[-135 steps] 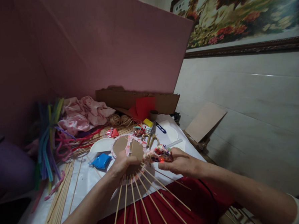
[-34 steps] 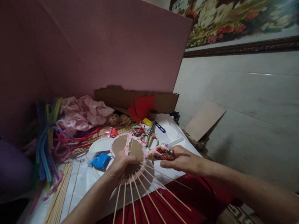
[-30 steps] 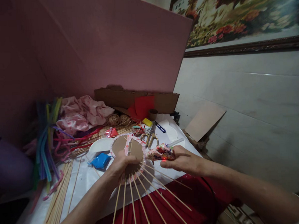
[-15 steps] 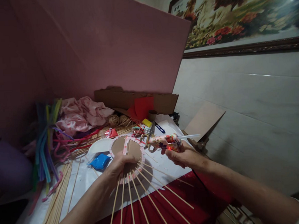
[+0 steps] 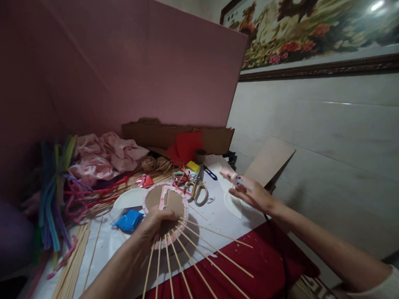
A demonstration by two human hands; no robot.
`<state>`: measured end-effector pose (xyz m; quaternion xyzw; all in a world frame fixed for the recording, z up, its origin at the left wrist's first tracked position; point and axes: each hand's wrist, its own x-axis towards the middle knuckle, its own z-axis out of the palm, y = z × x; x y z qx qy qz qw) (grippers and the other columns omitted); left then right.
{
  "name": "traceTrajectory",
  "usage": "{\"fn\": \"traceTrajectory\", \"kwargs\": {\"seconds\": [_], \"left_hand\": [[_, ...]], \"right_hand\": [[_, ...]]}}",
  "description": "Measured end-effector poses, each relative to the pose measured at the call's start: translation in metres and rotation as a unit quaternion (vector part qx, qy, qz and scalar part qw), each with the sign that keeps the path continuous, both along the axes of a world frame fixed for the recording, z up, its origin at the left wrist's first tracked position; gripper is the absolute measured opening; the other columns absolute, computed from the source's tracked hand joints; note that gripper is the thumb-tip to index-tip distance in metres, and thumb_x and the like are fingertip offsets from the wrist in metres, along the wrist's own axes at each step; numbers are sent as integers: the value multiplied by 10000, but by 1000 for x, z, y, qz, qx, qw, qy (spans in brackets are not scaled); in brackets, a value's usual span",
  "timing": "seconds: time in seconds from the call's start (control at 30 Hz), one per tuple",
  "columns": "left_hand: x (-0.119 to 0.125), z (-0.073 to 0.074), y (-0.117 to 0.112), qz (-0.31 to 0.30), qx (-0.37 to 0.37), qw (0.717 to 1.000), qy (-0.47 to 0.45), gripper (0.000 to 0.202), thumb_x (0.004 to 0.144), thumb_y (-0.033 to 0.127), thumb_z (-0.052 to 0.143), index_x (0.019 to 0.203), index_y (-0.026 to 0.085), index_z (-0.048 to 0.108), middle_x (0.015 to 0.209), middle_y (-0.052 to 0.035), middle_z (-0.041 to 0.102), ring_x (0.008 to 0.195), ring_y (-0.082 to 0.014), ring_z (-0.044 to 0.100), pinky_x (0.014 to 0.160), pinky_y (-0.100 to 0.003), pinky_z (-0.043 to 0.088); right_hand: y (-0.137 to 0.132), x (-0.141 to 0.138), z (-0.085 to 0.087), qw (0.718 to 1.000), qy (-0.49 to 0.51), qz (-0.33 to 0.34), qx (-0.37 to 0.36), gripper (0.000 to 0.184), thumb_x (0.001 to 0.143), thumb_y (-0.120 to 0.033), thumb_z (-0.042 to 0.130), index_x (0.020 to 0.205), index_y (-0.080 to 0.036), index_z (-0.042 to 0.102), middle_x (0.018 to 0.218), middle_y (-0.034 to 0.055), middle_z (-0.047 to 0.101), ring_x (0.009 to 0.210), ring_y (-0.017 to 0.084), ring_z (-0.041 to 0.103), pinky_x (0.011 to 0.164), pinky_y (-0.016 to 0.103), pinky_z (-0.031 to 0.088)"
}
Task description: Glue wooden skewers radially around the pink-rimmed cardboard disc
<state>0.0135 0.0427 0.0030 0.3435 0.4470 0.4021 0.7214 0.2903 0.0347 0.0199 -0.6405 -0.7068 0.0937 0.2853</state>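
My left hand (image 5: 152, 224) is closed on the near edge of a round cardboard disc (image 5: 170, 201) rimmed with pink patterned tape. Several thin wooden sticks (image 5: 205, 261) fan out from under the disc toward me. My right hand (image 5: 255, 198) is stretched out to the right, over the table's far right corner. Its fingers lie loosely around a glue gun (image 5: 228, 174) wrapped in flowered tape, nozzle pointing away. The gun is low above white paper discs (image 5: 232, 205).
Gold scissors (image 5: 198, 189), a blue packet (image 5: 128, 219) and a white plate (image 5: 130, 198) lie round the disc. Pink cloth (image 5: 102, 154), coloured pipe cleaners (image 5: 51, 193), twine balls (image 5: 155, 163), red paper (image 5: 186, 145) and a cardboard box (image 5: 172, 135) line the back. Loose sticks (image 5: 68, 272) lie left.
My right hand has carried the glue gun away from the disc, to the right and down toward the white paper discs. The left hand keeps its hold on the disc.
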Motion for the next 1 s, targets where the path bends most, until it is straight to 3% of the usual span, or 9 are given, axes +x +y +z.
{"fn": "traceTrajectory", "kwargs": {"seconds": [0.13, 0.23, 0.4, 0.53, 0.63, 0.8, 0.9, 1.0], "left_hand": [[0, -2, 3, 4, -23, 1000, 12, 456, 457, 30, 544, 905, 106, 581, 647, -56, 667, 585, -203, 614, 529, -283, 487], [1, -3, 5, 21, -18, 1000, 7, 439, 441, 16, 547, 866, 117, 593, 658, -47, 670, 618, -199, 618, 556, -278, 490], [2, -5, 5, 27, -1, 1000, 13, 434, 431, 18, 562, 850, 125, 599, 657, -41, 669, 643, -206, 619, 559, -276, 491], [1, -6, 5, 4, -7, 1000, 18, 483, 451, 40, 564, 927, 117, 578, 685, -60, 670, 627, -218, 619, 535, -288, 488], [-1, -5, 6, 9, -5, 1000, 18, 448, 455, 43, 572, 898, 106, 581, 648, -62, 662, 591, -212, 614, 526, -286, 487], [-10, 5, 4, -8, -3, 1000, -24, 337, 515, 71, 564, 848, 120, 569, 589, -49, 639, 515, -195, 597, 510, -308, 488], [-20, 10, 2, -20, -5, 999, -47, 192, 584, 142, 566, 774, 119, 578, 569, -51, 631, 497, -182, 591, 517, -305, 489], [-28, 11, 5, -2, -7, 998, -65, 189, 610, 207, 590, 778, 120, 594, 600, -50, 642, 511, -164, 594, 526, -279, 492]], "right_hand": [[-7, 18, -25, 983, -179, -11, -39, 263, 801, -268, 335, 1014, -195, 469, 858, 68, 594, 767, 200, 552, 635, 274, 365], [-17, 27, -40, 975, -214, -6, -62, 306, 819, -252, 283, 1078, -165, 420, 987, 98, 551, 849, 211, 536, 698, 294, 355], [-29, 31, -50, 971, -217, 13, -101, 408, 794, -327, 362, 1151, -130, 372, 1060, 130, 501, 928, 229, 495, 748, 304, 345], [-34, 26, -45, 962, -263, -22, -75, 440, 776, -357, 402, 1142, -113, 402, 987, 142, 514, 872, 246, 496, 720, 332, 346], [-35, 14, -32, 953, -302, -29, -6, 326, 776, -321, 419, 1036, -141, 495, 912, 123, 527, 841, 240, 483, 724, 341, 330], [-24, -20, -12, 967, -238, 52, 71, 212, 798, -268, 408, 933, -188, 551, 868, 73, 551, 851, 199, 475, 754, 307, 317], [-8, -44, -12, 977, -178, 108, 54, 188, 783, -167, 396, 865, -188, 564, 837, 48, 565, 800, 163, 495, 718, 266, 336], [7, -68, -18, 979, -119, 163, 26, 220, 723, -75, 400, 851, -170, 552, 822, 35, 566, 747, 136, 498, 674, 232, 342]]}}
